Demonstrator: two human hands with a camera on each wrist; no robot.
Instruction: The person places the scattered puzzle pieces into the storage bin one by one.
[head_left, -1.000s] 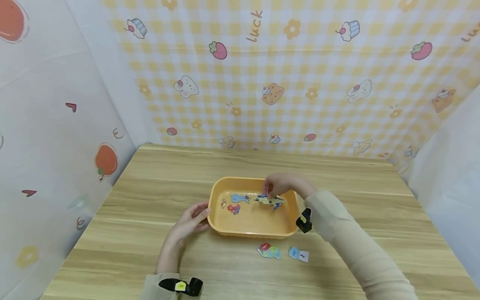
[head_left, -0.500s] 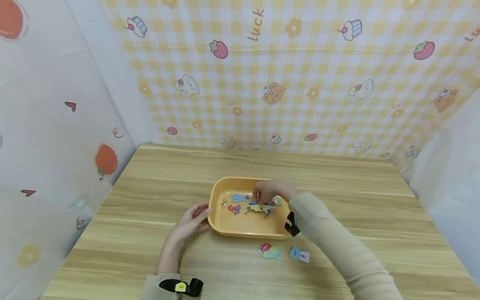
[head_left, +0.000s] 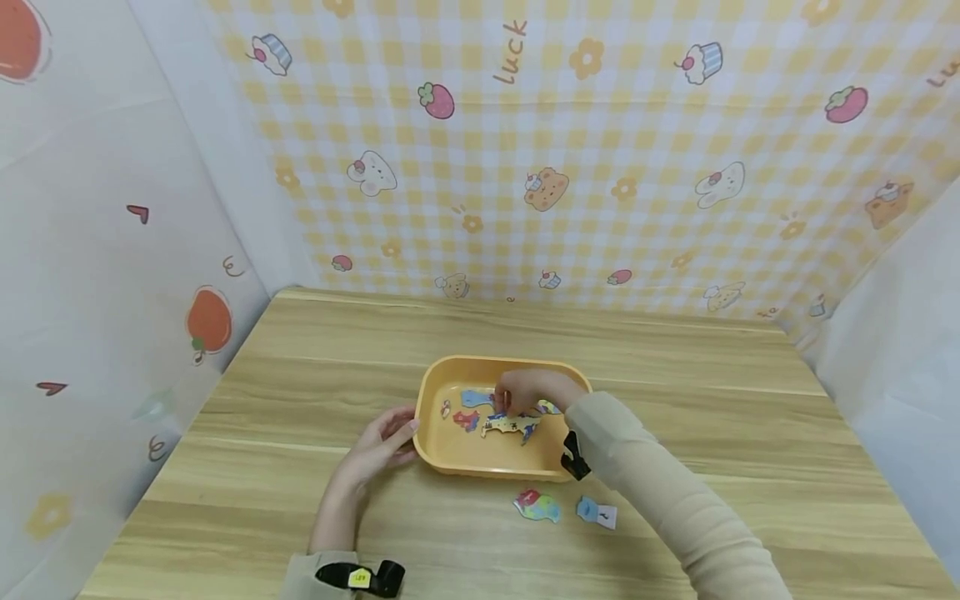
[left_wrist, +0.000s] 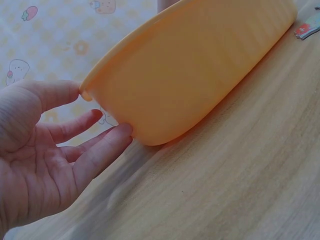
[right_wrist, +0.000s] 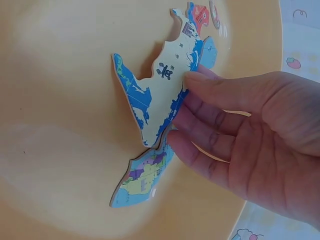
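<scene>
A yellow-orange plastic bin (head_left: 487, 471) stands on the wooden table. My left hand (head_left: 381, 442) is at its left end; in the left wrist view the thumb touches the rim and the fingers touch the outer wall. Inside the bin, my right hand (right_wrist: 235, 130) pinches a cream-and-blue map puzzle piece (right_wrist: 162, 75), thumb on top and fingers at its edge and underneath. A multicoloured map piece (right_wrist: 142, 180) lies just beside that piece. Toward the left of the bin floor are a blue piece (head_left: 476, 397), a red piece (head_left: 467, 420) and a small piece (head_left: 446, 408).
In front of the bin, a green-and-red map piece (head_left: 537, 505) and a blue-and-white piece (head_left: 597, 512) lie on the table (head_left: 330, 333). A checked cloth (head_left: 480, 167) hangs along the back edge, with white cloth at both sides.
My right hand has moved left and slightly toward me inside the bin, bringing the cream-and-blue puzzle piece with it. The multicoloured piece now shows behind it. My left hand stays on the bin.
</scene>
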